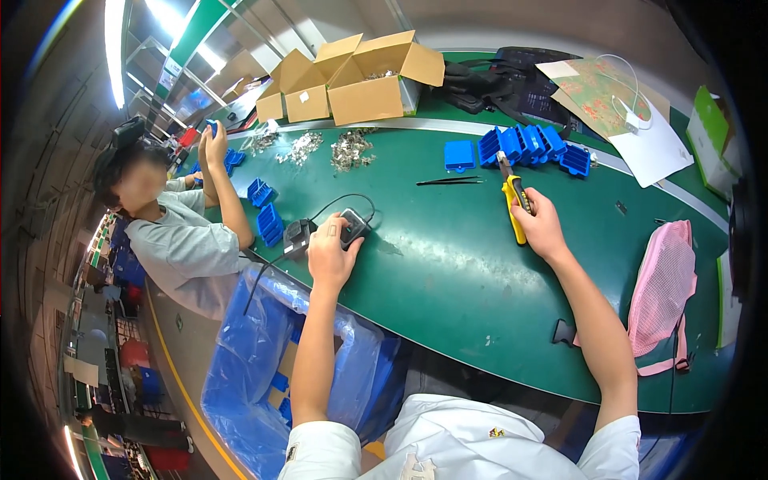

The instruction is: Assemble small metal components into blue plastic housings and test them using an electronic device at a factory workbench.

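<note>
My right hand is closed round the yellow-and-black handles of a pair of pliers. Their metal jaws point away from me, towards a row of blue plastic boxes. A flat blue box lies left of that row, with black tweezers just below it. Near the table's front edge, my left hand grips a small dark box with a cable; its fingers partly cover the box. Beside that hand sits a black block-shaped device with a cord.
Small metal parts lie in heaps before open cardboard boxes. A co-worker sits at the left, hands raised round something blue. A pink mesh bag lies at the right. Below the edge hangs a blue plastic-lined bin.
</note>
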The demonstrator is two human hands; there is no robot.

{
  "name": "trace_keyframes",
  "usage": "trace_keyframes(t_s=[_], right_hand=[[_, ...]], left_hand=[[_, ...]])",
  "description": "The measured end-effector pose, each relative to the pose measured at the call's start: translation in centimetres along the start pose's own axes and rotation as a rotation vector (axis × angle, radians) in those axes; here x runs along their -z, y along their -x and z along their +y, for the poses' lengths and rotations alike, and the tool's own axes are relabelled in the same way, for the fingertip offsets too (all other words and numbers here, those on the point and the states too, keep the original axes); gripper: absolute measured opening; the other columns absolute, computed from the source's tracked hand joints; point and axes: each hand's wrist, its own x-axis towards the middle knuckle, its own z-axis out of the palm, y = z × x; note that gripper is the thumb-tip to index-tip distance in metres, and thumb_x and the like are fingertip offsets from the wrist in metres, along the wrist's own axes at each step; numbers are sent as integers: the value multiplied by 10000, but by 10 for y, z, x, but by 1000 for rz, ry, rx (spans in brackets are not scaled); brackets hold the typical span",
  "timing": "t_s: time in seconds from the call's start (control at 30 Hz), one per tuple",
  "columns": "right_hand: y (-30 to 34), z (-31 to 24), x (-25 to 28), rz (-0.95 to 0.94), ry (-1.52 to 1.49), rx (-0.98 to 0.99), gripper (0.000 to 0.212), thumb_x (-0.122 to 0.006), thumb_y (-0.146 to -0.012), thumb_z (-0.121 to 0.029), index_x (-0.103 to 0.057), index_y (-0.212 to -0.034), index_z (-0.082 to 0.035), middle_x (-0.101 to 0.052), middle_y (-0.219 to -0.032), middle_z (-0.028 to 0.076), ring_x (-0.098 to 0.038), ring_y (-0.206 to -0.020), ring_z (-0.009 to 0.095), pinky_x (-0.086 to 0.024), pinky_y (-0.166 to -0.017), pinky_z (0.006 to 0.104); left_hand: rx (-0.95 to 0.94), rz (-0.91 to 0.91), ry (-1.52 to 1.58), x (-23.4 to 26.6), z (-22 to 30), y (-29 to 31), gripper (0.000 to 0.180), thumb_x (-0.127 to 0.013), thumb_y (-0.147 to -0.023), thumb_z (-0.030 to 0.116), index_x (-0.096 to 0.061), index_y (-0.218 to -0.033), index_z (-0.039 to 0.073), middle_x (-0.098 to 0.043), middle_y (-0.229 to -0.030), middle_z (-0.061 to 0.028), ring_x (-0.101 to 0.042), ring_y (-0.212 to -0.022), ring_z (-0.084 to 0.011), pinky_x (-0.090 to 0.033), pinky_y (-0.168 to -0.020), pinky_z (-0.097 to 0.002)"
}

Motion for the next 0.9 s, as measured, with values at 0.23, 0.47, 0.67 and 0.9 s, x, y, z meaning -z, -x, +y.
trace_keyframes(t_s=[0.23, 0.47, 0.67, 0.9], right_hand=[[0, 1, 1, 10, -5, 11, 119, -589, -842, -124, -541, -839, -15, -477, -626, -23, -412, -541, 52, -318, -486, 255], [-3, 1, -1, 21, 40, 4, 118, -593, -837, -120, -538, -836, -15, -477, -627, -23, -415, -546, 51, -315, -491, 254], [0, 6, -4, 14, -6, -3, 117, -595, -836, -114, -536, -841, -12, -484, -634, -20, -422, -550, 51, -319, -491, 254], [-1, 2, 1, -12, -11, -22, 98, -581, -846, -110, -532, -858, -26, -489, -660, -23, -429, -579, 44, -325, -519, 240]], left_hand=[[3, -6, -18, 1, 5, 1, 505, -813, -631, 142, -537, -1041, 38, -624, -1119, -131, -603, -970, -309, -454, -832, -394], [43, 49, -2, -2, 7, 4, 485, -811, -634, 134, -545, -1026, 30, -622, -1125, -150, -598, -1007, -310, -445, -864, -394], [-102, 77, -5, -5, 0, 7, 402, -809, -616, 102, -535, -906, 47, -611, -1160, -168, -586, -1054, -311, -440, -859, -400], [-90, 85, 58, -7, -5, 2, 382, -831, -591, 121, -499, -764, 48, -615, -1177, -182, -605, -955, -331, -458, -812, -386]])
